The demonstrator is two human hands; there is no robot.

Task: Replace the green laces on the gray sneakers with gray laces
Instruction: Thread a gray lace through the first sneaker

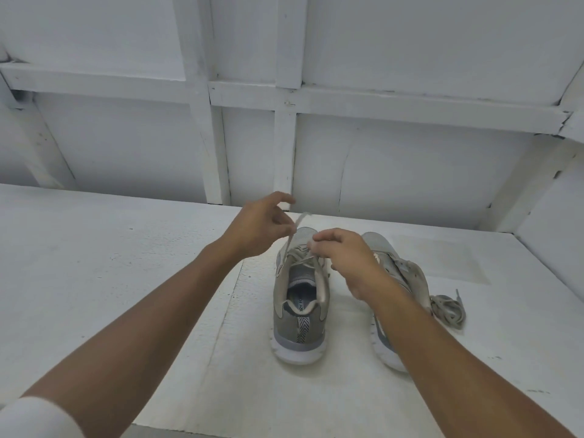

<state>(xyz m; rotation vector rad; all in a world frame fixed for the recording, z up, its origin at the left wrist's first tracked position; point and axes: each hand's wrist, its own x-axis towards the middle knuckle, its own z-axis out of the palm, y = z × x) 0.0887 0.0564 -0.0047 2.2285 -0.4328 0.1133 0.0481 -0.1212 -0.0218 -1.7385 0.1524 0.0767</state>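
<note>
Two gray sneakers stand heel-toward-me on the white table. The left sneaker (300, 311) has a gray lace (292, 238) threaded across its upper eyelets. My left hand (262, 226) pinches one end of that lace and holds it up above the shoe's toe. Over the tongue, my right hand (344, 257) pinches the lace at the eyelets. The right sneaker (395, 270) is partly hidden behind my right forearm. A loose bundled gray lace (448, 308) lies beside it on the right.
The white table (126, 263) runs to a white panelled wall (379, 137) with wooden framing just behind the shoes. A side wall rises at the far right.
</note>
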